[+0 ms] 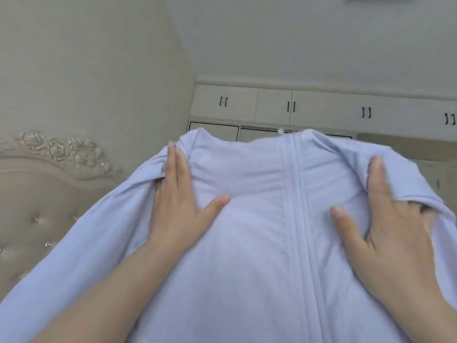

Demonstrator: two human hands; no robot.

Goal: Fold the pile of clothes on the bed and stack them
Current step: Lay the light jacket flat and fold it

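While both hands hold it up, a pale blue cloth jacket with a long zipper (247, 243) fills the middle and bottom of the frame. At left of middle, the left hand (178, 204) lies on the cloth with fingers together and thumb out. At right, the right hand (385, 224) grips a fold of the shoulder. A padded beige headboard with carved roses (49, 189) sits at far left. White cupboards with dark handles (321, 107) run along the upper right.
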